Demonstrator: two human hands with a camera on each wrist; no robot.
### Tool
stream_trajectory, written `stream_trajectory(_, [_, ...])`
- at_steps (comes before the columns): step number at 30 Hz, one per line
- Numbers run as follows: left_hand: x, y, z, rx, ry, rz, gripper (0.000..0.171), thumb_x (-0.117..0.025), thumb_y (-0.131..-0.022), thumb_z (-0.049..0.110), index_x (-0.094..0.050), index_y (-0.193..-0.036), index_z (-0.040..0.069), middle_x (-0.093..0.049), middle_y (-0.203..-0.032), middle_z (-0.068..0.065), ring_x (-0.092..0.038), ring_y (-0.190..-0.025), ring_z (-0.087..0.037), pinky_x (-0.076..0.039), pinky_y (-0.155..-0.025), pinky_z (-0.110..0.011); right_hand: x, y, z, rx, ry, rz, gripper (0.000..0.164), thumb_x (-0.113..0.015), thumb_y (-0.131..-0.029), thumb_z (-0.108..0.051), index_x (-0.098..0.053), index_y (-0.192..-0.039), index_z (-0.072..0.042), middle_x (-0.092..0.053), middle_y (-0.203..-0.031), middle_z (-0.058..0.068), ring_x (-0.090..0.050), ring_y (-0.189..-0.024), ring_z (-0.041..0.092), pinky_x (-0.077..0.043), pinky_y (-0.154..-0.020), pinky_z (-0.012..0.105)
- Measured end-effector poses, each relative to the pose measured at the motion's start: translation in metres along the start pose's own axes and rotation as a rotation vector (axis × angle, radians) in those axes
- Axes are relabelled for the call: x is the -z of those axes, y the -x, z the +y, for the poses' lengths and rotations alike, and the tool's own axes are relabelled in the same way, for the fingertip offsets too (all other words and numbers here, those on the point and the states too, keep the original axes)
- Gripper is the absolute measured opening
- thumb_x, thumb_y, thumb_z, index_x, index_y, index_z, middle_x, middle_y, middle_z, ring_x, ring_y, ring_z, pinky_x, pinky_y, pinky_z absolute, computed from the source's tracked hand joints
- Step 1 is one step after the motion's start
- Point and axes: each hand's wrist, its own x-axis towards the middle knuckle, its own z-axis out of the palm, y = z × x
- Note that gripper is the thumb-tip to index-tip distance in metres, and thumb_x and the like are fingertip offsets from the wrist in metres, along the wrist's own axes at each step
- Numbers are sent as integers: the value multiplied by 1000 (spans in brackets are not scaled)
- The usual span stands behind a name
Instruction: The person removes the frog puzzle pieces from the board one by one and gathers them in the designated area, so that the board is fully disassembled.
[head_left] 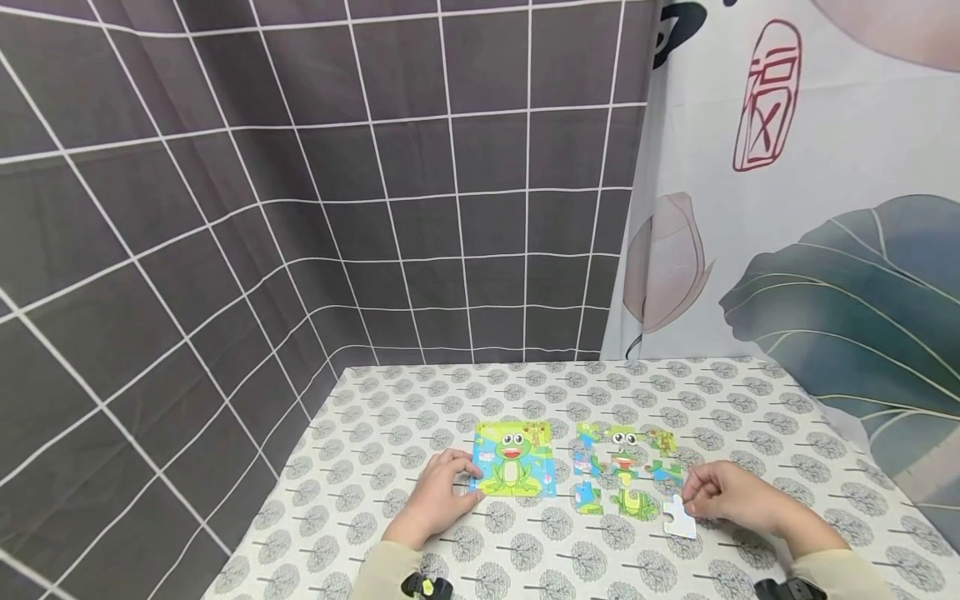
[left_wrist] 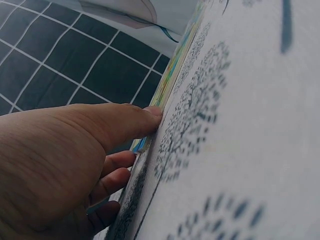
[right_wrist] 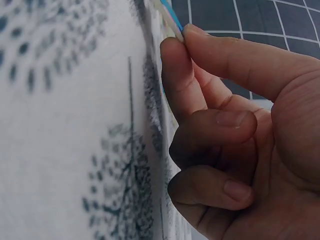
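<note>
My left hand (head_left: 441, 493) lies at the lower left corner of a square frog picture board (head_left: 517, 458). In the left wrist view the thumb (left_wrist: 135, 120) touches the board's near edge, and the other fingers are relaxed beside the corner. My right hand (head_left: 723, 496) pinches a puzzle piece (head_left: 679, 518) between thumb and index finger. That piece looks white in the head view; a blue strip of the piece (right_wrist: 171, 12) shows in the right wrist view. Just left of it, several frog puzzle pieces (head_left: 636, 503) lie in rough rows with gaps between them.
A white tablecloth (head_left: 525, 554) with grey tree prints covers the table. Behind it hangs a dark grey curtain (head_left: 480, 225) with a white grid. A pale curtain (head_left: 690, 125) with lotus prints hangs at the right. Both forearms carry black wrist straps.
</note>
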Motion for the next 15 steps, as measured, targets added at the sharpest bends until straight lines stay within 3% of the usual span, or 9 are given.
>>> stream_trajectory(5, [0,0,-1,7,-10,2,21,-84,-86,29,-71,-102,28,-59,-138,0,-50,-131,-26,-38,-116,-57,0,-1,1,-43,36,29,4,-72,-88,-4,-70,-90,-1,-64,-77,6,-54,-62,8,-47,-52,21])
stream_trajectory(15, [-1,-1,-1,-1,-10,4,22,-85,-85,29,-71,-102,28,-60,-138,0,-50,-131,-26,-39,-116,-57,-2,-2,0,-94,119,121,8,-78,-91,-10,-73,-90,-4,-66,-79,6,-56,-65,13,-50,-55,24])
